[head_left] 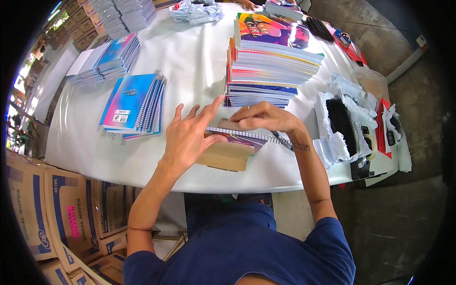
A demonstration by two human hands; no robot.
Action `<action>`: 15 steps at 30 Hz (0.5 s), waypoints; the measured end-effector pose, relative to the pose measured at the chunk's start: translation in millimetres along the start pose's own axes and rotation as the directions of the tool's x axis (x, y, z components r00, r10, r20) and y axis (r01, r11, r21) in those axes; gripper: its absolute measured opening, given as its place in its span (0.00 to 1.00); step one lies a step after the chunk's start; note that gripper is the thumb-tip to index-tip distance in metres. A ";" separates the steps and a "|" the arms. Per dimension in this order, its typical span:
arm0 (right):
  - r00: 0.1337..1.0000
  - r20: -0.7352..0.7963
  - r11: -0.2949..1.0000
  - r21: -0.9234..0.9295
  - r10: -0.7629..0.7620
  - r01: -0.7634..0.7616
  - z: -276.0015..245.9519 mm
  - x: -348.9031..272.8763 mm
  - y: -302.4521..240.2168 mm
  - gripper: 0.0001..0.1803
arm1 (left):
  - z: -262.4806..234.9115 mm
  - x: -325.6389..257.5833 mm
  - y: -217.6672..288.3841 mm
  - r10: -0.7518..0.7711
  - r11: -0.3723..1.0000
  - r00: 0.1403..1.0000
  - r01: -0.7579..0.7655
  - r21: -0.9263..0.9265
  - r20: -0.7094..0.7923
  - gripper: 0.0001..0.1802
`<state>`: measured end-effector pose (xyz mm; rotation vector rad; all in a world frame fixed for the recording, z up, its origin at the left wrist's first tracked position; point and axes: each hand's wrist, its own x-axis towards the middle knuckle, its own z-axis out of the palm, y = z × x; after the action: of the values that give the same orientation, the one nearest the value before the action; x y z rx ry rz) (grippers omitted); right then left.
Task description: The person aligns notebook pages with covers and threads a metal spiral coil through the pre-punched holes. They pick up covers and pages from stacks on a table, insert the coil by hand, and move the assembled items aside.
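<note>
A: Where is the notebook (pixel 232 137) being held?
B: It is leaning close to the middle of the near edge of the table (pixel 118 164), between both hands, with its spine facing up.

A: And what are the hands doing?
B: The left hand (pixel 187 135) is spreading its fingers toward the far edge, while its thumb is touching the notebook's left end. The right hand (pixel 268 118) is bending its fingers above the spine; whether they are pinching something, I cannot tell.

A: How is the long axis running?
B: The spine is running from left to right, its right end coming slightly closer to the near edge. From that end the wire coil (pixel 290 143) is sticking out, reaching the right wrist, so the right arm is being the nearer one.
</note>
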<state>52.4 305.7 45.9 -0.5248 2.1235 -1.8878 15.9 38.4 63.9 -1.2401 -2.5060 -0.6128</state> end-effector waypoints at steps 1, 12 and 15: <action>1.000 -0.010 0.998 -0.052 0.023 -0.023 0.2 3.4 0.7 0.28 | -0.8 0.0 -1.1 -0.006 1.000 1.000 0.006 0.002 0.002 0.53; 0.992 0.070 0.994 -0.043 0.101 -0.098 17.3 31.6 -15.3 0.33 | -5.2 -14.4 -15.8 -0.144 0.978 0.985 0.126 -0.166 -0.098 0.56; 0.995 0.015 0.994 -0.034 0.100 -0.100 13.9 34.6 -14.2 0.32 | -3.8 -15.3 -20.4 -0.239 0.909 0.955 0.156 -0.386 -0.176 0.58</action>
<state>28.3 277.1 59.9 -0.4315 2.1323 -1.7906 8.9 15.0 55.6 -0.9629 -2.4140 -1.2496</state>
